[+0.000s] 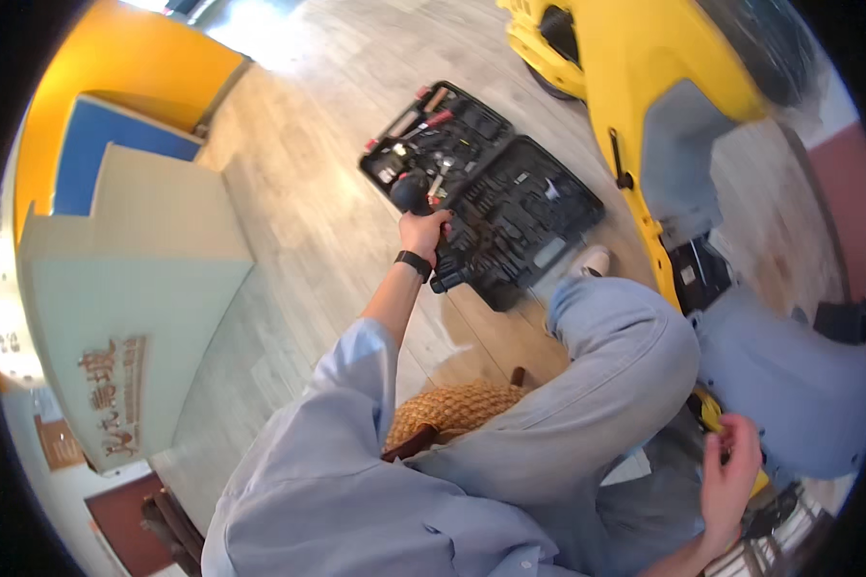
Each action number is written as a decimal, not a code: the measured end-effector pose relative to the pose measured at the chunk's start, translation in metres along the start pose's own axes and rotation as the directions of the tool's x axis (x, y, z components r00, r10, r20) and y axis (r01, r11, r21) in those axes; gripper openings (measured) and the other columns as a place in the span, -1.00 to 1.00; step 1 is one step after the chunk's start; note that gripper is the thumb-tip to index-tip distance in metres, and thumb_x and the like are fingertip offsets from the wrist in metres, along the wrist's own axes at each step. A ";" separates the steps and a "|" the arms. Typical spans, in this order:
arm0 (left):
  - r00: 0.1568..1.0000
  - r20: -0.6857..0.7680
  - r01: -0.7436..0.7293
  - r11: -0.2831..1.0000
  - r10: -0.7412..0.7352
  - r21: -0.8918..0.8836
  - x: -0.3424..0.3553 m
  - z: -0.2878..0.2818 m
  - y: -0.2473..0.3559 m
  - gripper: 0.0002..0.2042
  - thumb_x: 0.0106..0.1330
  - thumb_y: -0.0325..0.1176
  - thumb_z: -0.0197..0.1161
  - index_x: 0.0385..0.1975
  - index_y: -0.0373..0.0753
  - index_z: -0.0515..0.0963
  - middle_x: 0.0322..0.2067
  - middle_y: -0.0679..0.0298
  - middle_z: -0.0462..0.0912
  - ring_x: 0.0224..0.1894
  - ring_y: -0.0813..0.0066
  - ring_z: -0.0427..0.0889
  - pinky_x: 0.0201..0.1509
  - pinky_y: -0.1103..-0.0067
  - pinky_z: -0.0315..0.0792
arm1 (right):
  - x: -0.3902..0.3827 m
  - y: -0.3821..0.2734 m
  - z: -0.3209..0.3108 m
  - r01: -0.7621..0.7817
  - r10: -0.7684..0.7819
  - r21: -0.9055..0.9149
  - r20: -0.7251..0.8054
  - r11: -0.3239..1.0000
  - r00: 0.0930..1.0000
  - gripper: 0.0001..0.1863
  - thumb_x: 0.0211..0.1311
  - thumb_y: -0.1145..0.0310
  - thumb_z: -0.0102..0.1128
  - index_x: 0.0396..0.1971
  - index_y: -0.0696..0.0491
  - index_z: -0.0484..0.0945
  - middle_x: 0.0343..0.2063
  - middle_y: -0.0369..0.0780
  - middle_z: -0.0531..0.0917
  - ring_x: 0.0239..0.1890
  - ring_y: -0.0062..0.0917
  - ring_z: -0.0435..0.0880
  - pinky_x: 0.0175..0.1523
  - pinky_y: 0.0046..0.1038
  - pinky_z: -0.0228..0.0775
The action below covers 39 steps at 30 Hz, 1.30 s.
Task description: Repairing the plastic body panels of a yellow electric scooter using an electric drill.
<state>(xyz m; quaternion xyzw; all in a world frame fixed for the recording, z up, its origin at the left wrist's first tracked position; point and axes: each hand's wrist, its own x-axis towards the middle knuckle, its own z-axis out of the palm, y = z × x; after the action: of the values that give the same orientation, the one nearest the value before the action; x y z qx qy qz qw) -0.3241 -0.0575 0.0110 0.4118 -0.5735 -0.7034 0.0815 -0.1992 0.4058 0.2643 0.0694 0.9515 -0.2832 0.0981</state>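
Note:
My left hand [423, 232] is stretched out over the floor and grips a black power drill [421, 204] by its handle, beside an open black tool case [534, 221] full of bits and tools. A dark watch sits on that wrist. My right hand [729, 471] is low at the right, fingers curled on a yellow panel edge [710, 412] of the yellow vehicle body [645, 77]. I sit on a woven straw stool [452, 409], knees in light blue trousers.
A pale counter with a blue and orange wall [125, 269] stands at the left. The wood-plank floor [298, 192] runs between it and the tool case. A white shoe [595, 260] rests next to the case. Dark machine parts [702, 274] show under the yellow body.

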 end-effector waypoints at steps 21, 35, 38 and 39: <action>0.976 -0.199 0.154 0.927 -0.089 0.343 0.134 0.059 -0.142 -0.80 0.05 -0.38 0.33 -0.46 -0.36 0.49 -0.49 0.20 0.61 -0.52 0.42 0.57 -0.40 0.51 0.48 | -0.012 -0.136 0.015 0.458 -0.277 -0.151 0.620 0.876 0.734 -0.83 -0.13 0.35 0.16 -0.73 0.06 0.39 -0.65 -0.20 0.45 -0.51 -0.41 0.51 -0.45 -0.39 0.34; 0.570 0.636 -0.222 0.843 0.520 -0.491 -0.149 0.068 0.126 -0.64 0.29 -0.26 0.03 -0.01 -0.34 0.32 -0.47 0.28 0.33 -0.57 0.55 0.25 -0.45 0.65 0.22 | -0.083 0.053 -0.022 -0.075 0.163 0.219 -0.418 0.973 0.894 -0.89 0.08 0.48 0.19 -0.36 0.13 0.57 -0.50 -0.27 0.59 -0.46 -0.55 0.53 -0.29 -0.52 0.35; 0.437 0.690 -0.304 0.817 0.577 -0.490 -0.186 0.067 0.151 -0.61 0.29 -0.35 0.03 0.07 -0.37 0.26 -0.49 0.31 0.29 -0.59 0.60 0.21 -0.49 0.66 0.17 | -0.104 0.083 -0.039 -0.191 0.286 0.218 -0.608 0.957 0.741 -0.88 0.12 0.47 0.16 -0.34 0.13 0.59 -0.48 -0.31 0.61 -0.45 -0.66 0.48 -0.26 -0.59 0.33; 0.427 0.677 -0.400 0.796 0.600 -0.453 -0.206 0.063 0.165 -0.62 0.29 -0.37 0.03 0.07 -0.37 0.26 -0.50 0.33 0.28 -0.61 0.61 0.20 -0.51 0.67 0.17 | -0.104 0.097 -0.036 -0.168 0.297 0.256 -0.635 0.952 0.713 -0.88 0.12 0.47 0.16 -0.34 0.13 0.59 -0.48 -0.31 0.61 -0.45 -0.66 0.48 -0.26 -0.59 0.33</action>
<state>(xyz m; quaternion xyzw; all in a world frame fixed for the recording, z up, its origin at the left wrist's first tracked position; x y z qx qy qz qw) -0.2918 0.0560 0.2553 -0.1480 -0.5604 -0.8119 0.0698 -0.0854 0.4981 0.2668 0.2941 0.8773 -0.3092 -0.2199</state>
